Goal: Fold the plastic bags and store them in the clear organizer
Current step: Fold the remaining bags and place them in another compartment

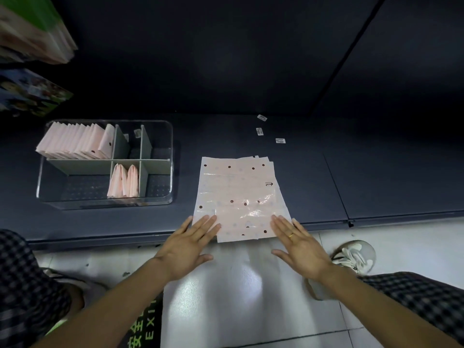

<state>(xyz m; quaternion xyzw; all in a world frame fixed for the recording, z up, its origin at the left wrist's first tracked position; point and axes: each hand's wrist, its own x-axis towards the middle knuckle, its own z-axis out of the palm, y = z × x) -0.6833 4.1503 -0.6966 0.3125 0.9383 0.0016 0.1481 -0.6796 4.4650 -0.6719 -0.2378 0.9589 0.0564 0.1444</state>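
A stack of flat pink plastic bags (238,194) with dark dots lies on the dark shelf, near its front edge. My left hand (188,244) rests flat, fingers spread, with its fingertips on the stack's near left corner. Flat as well, my right hand (297,243) wears a ring and touches the near right corner. Neither hand grips anything. To the left stands the clear organizer (168,197) with grey dividers. Several folded pink bags (75,141) fill its back left compartment, and two more folded bags (124,182) stand in a front middle compartment.
The dark shelf (326,182) carries three small white labels (259,131) behind the stack. Stacked packages (32,31) hang over the upper left. Below the shelf edge is a tiled floor (251,297) with a green exit sign, my checked knees and a white shoe (356,254).
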